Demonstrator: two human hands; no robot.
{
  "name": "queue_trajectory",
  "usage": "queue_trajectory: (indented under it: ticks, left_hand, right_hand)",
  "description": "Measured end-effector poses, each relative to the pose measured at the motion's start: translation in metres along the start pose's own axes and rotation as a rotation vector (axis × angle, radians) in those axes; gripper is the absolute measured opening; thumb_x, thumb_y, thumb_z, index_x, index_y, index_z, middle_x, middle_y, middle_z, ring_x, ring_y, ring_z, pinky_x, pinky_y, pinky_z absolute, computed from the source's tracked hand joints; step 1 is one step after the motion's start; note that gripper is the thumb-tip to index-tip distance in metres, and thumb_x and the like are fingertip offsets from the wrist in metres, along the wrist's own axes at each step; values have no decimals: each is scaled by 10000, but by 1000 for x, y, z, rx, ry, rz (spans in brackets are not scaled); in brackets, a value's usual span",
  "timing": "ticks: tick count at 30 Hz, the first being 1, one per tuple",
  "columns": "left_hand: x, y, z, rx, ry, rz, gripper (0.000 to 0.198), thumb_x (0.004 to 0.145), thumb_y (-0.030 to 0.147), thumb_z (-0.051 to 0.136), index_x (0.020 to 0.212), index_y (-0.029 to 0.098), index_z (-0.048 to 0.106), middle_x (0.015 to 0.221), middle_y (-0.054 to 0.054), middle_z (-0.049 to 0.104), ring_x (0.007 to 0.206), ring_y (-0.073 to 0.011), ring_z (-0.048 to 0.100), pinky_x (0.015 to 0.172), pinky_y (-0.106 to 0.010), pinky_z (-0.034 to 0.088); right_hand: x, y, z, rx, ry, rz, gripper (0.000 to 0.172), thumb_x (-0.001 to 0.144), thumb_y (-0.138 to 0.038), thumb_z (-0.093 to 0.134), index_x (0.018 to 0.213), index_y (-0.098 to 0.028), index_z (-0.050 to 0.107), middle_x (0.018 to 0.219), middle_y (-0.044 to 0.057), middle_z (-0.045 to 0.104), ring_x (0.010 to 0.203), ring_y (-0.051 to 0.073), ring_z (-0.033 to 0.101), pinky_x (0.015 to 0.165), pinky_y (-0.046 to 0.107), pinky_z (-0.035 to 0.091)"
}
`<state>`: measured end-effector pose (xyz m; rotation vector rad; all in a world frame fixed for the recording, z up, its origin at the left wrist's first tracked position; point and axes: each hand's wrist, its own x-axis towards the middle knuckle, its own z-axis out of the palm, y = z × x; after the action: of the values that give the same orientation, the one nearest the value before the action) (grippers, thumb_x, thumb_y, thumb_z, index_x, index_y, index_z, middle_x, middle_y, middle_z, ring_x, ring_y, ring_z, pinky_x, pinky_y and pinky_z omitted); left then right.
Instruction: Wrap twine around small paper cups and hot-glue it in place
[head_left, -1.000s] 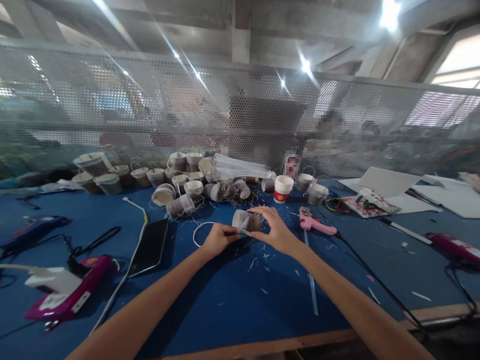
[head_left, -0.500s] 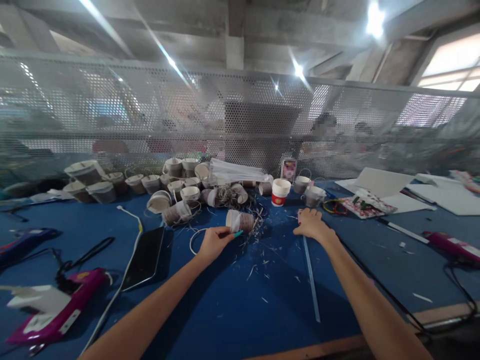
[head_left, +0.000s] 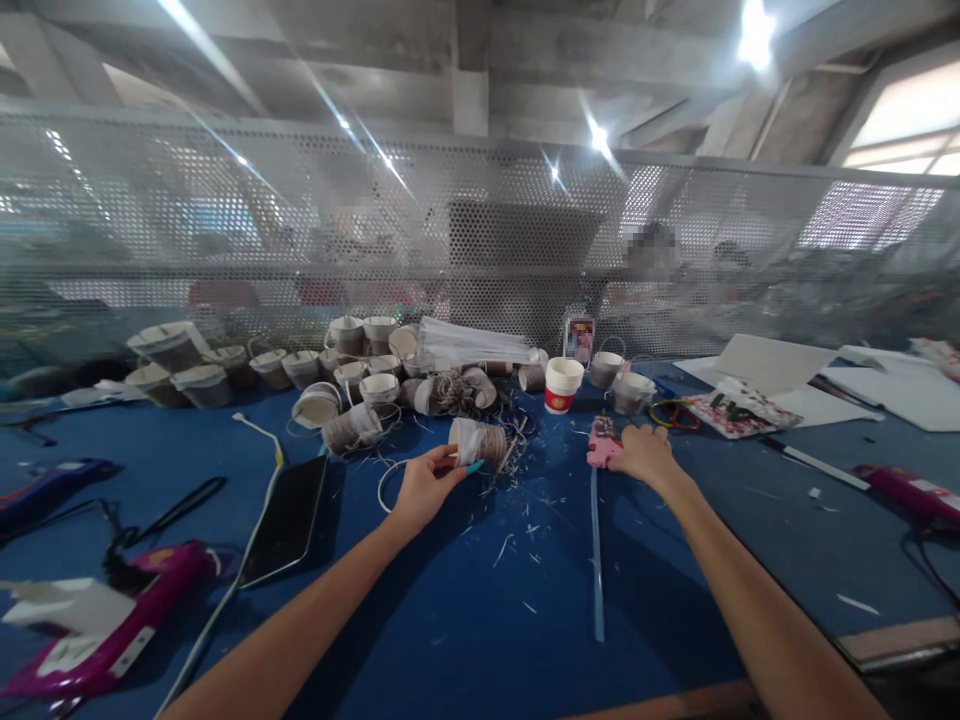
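Note:
My left hand (head_left: 424,484) grips a paper cup wound with brown twine (head_left: 478,440), held on its side just above the blue table (head_left: 465,610). My right hand (head_left: 643,452) is closed round the handle of a pink glue gun (head_left: 601,445), with a clear glue stick (head_left: 596,555) trailing from it toward me. Twine scraps (head_left: 517,505) litter the table between my hands.
A heap of twine-wrapped cups (head_left: 352,375) lies behind, with a red and white cup (head_left: 561,384) beside it. A black phone (head_left: 289,518) and a white cable (head_left: 259,440) lie at left, magenta glue guns (head_left: 112,620) at far left, white sheets (head_left: 780,375) at right, and a perforated screen (head_left: 480,250) behind.
My right hand left the cup, reached right to the pink glue gun and closed on it, turning it. My left hand keeps the cup.

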<state>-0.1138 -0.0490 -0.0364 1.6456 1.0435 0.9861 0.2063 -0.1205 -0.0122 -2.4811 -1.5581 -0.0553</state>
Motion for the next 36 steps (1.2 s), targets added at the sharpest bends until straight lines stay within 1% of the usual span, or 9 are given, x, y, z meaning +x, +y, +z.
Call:
queue_trajectory:
  ticks: [4,8,10,12,14,16,23,32,36]
  left_hand:
    - [-3,4,2,-9,25,44,387,591,345,697,899,115,654,859,-93,702,819,-235,643,749,-334,497]
    - [-4,8,2,-53,8,39,307,586,356,702,786,124,692,796,-53,708,747,-216,638,680,-289,487]
    - [-4,7,2,-27,16,41,256,602,328,691,763,129,701,750,-36,705,697,-198,628,636,-270,473]
    - [-3,3,1,34,21,70,208,624,300,671,754,141,707,725,-26,701,669,-185,617,616,-264,461]
    - [-3,-1,1,99,22,126,171,640,275,652,743,151,709,707,-21,698,659,-180,610,616,-266,455]
    - [-3,-4,0,148,20,193,151,650,247,632,742,154,708,699,-22,696,661,-180,610,626,-270,456]
    - [-6,1,1,252,-53,360,124,685,208,588,741,185,695,827,-47,710,757,-196,643,741,-313,484]
    - [-8,4,2,240,-116,384,108,698,205,590,715,171,691,868,-64,708,773,-190,651,746,-289,491]
    - [-9,6,3,211,-118,404,113,697,181,592,735,159,696,858,-61,709,764,-175,651,737,-260,487]
  right_hand:
    - [-9,-15,-5,24,65,-121,259,688,-262,550,895,-108,528,980,168,523,745,231,580,629,307,398]
    - [-16,-28,-8,451,196,-209,160,737,-298,450,753,-156,521,759,92,560,648,193,565,564,285,417]
    - [-21,-36,-8,837,48,-181,243,756,-377,407,684,-173,518,530,26,506,449,155,501,436,270,396]
    - [-28,-44,-8,1195,-198,-151,327,756,-455,389,654,-175,524,396,-25,424,289,113,373,313,251,327]
    - [-35,-50,-9,1423,-391,-169,347,737,-481,423,645,-168,539,370,-41,416,236,81,299,256,230,280]
    - [-41,-54,-9,1524,-487,-203,335,718,-476,476,628,-163,554,378,-45,432,231,58,277,242,209,269]
    - [-54,-65,-5,1352,-560,-241,300,646,-436,640,554,-163,558,323,-63,410,234,56,320,250,194,301]
    - [-58,-74,4,1206,-549,-215,229,653,-364,626,803,-191,630,272,-102,385,210,66,297,244,194,267]
    - [-57,-73,6,1151,-543,-209,201,648,-372,603,594,-184,558,270,-86,390,216,71,339,256,195,290]
